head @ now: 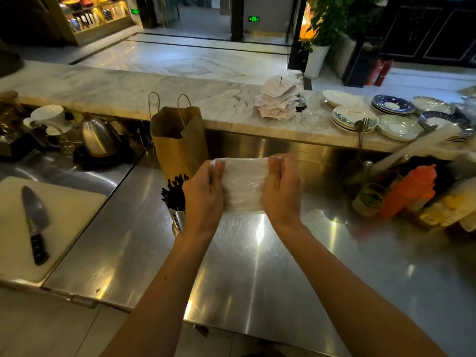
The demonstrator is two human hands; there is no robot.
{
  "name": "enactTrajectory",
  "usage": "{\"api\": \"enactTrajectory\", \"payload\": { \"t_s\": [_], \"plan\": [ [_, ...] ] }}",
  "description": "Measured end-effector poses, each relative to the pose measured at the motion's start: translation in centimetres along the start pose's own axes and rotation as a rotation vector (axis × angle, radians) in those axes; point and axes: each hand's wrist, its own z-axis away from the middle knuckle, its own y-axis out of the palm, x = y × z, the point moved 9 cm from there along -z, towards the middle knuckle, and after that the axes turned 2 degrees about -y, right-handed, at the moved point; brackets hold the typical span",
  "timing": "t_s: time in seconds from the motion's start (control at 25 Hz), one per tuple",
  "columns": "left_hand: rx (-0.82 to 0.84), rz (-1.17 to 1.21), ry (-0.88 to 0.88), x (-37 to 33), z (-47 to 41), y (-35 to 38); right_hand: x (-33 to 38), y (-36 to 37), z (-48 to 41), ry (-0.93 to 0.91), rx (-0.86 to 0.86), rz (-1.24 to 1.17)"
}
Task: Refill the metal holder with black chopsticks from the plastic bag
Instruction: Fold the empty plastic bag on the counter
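Both hands, left (203, 194) and right (282, 191), grip the bag (243, 185) by its sides at frame centre, raised off the steel worktop (257, 266), probably to empty or fold it. Just left stands the holder (177, 220), chopsticks (173, 191) upright inside for easy picking.

The steel counter (257, 266) is glossy and finely scratched. On it stands a shiny metal holder (177, 220) beside a matt brown paper bag (180, 148); above it a crinkled translucent plastic bag (243, 185).
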Motion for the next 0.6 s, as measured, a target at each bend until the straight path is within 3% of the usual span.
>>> {"api": "enactTrajectory", "payload": {
  "t_s": [0.16, 0.4, 0.6],
  "plan": [
    [0.026, -0.004, -0.201, 3.2, 0.9, 1.5, -2.5, 0.0, 0.3, 0.074, 0.049, 0.047],
    [0.370, 0.125, -0.521, 10.3, 5.5, 4.4, -10.0, -0.4, 2.1, 0.269, 0.125, 0.051],
    [0.340, 0.066, -0.654, 14.6, 8.4, 5.2, -16.4, 1.1, 4.7, 0.553, 0.386, 0.045]
  ]
}}
